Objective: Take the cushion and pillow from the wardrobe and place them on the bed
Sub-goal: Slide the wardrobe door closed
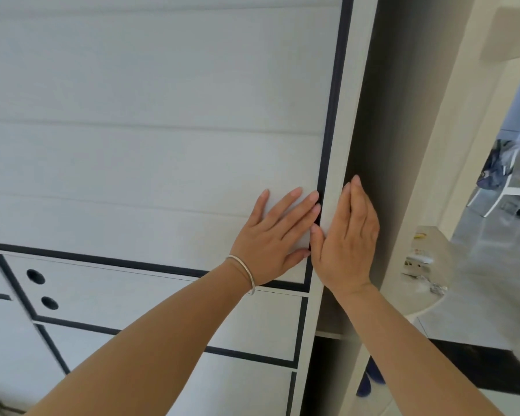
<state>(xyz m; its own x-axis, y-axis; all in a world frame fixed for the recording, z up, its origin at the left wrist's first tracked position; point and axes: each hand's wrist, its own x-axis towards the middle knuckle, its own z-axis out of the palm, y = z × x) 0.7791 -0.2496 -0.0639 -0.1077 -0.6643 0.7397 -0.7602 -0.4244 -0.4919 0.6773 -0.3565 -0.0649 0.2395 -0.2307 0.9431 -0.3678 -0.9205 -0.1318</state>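
Observation:
A white wardrobe door (150,163) with dark trim lines fills most of the view. My left hand (275,235) lies flat on its front, fingers spread, near the right edge; a silver bangle sits on that wrist. My right hand (347,240) rests against the door's right edge (335,163), fingers straight and pointing up, thumb touching the left hand's fingertips. Neither hand holds anything. No cushion, pillow or bed is in view; the wardrobe's inside is hidden.
Lower drawer fronts (162,298) with two round holes sit below the door. A beige wall (403,145) stands just right of the wardrobe. A rounded shelf (427,265) with small items and a white chair (505,187) lie beyond, on the right.

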